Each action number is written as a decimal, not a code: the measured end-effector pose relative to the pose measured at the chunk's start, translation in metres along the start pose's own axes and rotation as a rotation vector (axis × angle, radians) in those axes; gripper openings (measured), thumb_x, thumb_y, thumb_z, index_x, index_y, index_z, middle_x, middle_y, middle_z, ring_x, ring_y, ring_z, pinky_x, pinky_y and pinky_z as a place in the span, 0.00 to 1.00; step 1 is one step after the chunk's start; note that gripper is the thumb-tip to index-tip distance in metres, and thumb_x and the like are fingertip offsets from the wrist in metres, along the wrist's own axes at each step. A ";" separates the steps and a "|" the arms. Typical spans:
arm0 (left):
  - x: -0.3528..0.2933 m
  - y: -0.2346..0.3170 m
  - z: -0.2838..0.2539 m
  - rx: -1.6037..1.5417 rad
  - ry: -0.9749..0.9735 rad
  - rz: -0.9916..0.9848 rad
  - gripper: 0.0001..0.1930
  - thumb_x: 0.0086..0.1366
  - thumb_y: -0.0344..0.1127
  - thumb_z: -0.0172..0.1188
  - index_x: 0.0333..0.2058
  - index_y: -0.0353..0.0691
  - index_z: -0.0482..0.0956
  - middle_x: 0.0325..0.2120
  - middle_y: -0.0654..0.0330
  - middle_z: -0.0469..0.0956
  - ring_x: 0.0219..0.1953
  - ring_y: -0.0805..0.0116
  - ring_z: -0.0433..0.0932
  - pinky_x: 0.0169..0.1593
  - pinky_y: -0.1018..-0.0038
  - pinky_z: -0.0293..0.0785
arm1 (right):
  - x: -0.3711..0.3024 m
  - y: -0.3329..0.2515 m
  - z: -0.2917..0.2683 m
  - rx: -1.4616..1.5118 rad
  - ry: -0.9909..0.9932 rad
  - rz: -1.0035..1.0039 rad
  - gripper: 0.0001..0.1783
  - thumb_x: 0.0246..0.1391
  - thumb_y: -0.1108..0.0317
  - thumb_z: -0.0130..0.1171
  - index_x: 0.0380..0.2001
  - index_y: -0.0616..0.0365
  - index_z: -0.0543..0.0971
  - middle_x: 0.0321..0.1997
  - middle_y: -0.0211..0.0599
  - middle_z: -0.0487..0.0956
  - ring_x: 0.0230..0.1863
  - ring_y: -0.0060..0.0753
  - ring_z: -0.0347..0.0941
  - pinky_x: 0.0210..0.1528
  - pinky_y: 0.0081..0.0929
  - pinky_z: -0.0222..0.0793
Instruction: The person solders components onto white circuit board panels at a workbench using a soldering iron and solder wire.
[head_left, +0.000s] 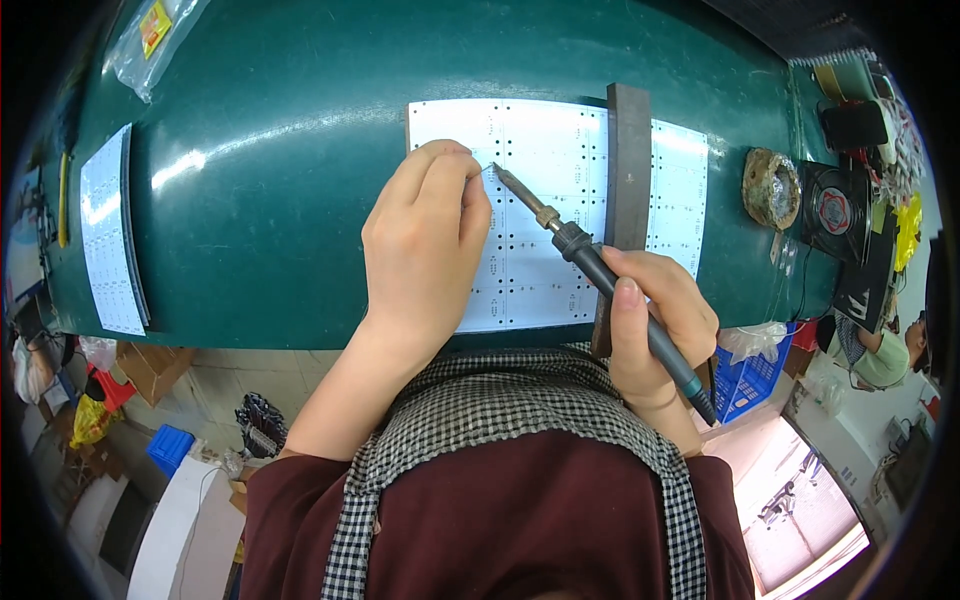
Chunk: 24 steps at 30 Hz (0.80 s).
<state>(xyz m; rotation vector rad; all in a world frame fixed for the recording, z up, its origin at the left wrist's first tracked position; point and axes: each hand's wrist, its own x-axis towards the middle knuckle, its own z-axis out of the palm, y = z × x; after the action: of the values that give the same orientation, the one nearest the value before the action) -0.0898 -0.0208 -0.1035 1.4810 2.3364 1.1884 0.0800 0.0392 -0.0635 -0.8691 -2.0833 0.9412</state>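
Observation:
A white circuit board panel (pixel 545 150) with rows of dark holes and small marks lies in front of me on the green table. My right hand (pixel 660 315) grips a soldering iron (pixel 580 250) like a pen, its tip down at the panel's upper middle. Just left of that tip, my left hand (pixel 425 225) is closed in a pinch above the panel. A short, fine solder wire (pixel 487 168) shows between its fingertips and the iron's tip; the rest is hidden by the hand. A dark bar (pixel 628 170) lies across the panel on the right.
More white panels (pixel 108 235) lie stacked at the left of the green table (pixel 270 230). At the right stand a round, rough-rimmed dish (pixel 770 188) and a black square fan-like device (pixel 835 212). A clear plastic bag (pixel 150 50) lies far left. A blue basket (pixel 745 380) stands below the table's right edge.

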 end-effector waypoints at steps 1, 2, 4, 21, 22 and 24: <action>0.000 0.000 0.000 0.000 0.000 0.001 0.06 0.52 0.22 0.60 0.29 0.35 0.74 0.34 0.55 0.78 0.34 0.58 0.78 0.36 0.69 0.75 | 0.000 -0.001 0.000 0.004 -0.006 0.000 0.07 0.46 0.77 0.59 0.31 0.67 0.80 0.27 0.45 0.80 0.27 0.35 0.78 0.30 0.23 0.74; -0.001 0.001 0.000 0.010 -0.003 0.002 0.05 0.52 0.23 0.60 0.29 0.35 0.76 0.34 0.55 0.78 0.33 0.59 0.78 0.36 0.69 0.75 | 0.000 -0.001 0.000 0.008 -0.014 0.000 0.07 0.46 0.77 0.60 0.31 0.67 0.80 0.27 0.45 0.80 0.27 0.36 0.78 0.29 0.23 0.74; -0.002 0.002 -0.001 0.023 -0.005 0.003 0.05 0.52 0.23 0.61 0.29 0.35 0.77 0.35 0.55 0.78 0.33 0.59 0.78 0.36 0.69 0.75 | -0.003 0.001 0.000 -0.004 -0.012 -0.030 0.07 0.45 0.77 0.60 0.31 0.67 0.80 0.26 0.45 0.80 0.26 0.36 0.78 0.29 0.23 0.74; -0.040 0.008 -0.030 -0.123 -0.135 -0.028 0.06 0.54 0.21 0.61 0.31 0.35 0.75 0.40 0.59 0.80 0.22 0.75 0.69 0.23 0.81 0.63 | -0.051 0.082 -0.093 -0.914 0.480 -0.110 0.14 0.54 0.72 0.57 0.44 0.65 0.77 0.44 0.43 0.75 0.40 0.34 0.73 0.39 0.26 0.69; -0.039 0.010 -0.034 -0.127 -0.177 -0.094 0.06 0.55 0.22 0.61 0.31 0.35 0.75 0.40 0.59 0.80 0.24 0.75 0.71 0.24 0.81 0.64 | -0.056 0.087 -0.088 -0.747 0.434 0.110 0.16 0.51 0.76 0.59 0.45 0.63 0.77 0.43 0.41 0.75 0.44 0.35 0.72 0.39 0.25 0.68; -0.039 0.010 -0.039 -0.152 -0.201 -0.172 0.05 0.56 0.22 0.60 0.32 0.36 0.76 0.38 0.59 0.80 0.29 0.71 0.76 0.25 0.80 0.66 | -0.063 0.084 -0.086 -0.694 0.481 0.048 0.16 0.50 0.75 0.60 0.45 0.65 0.76 0.42 0.44 0.75 0.40 0.38 0.73 0.41 0.27 0.69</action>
<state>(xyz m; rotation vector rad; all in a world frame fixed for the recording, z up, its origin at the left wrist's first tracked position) -0.0821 -0.0713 -0.0815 1.2583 2.1400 1.0911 0.2059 0.0634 -0.1068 -1.3362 -1.9561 -0.0254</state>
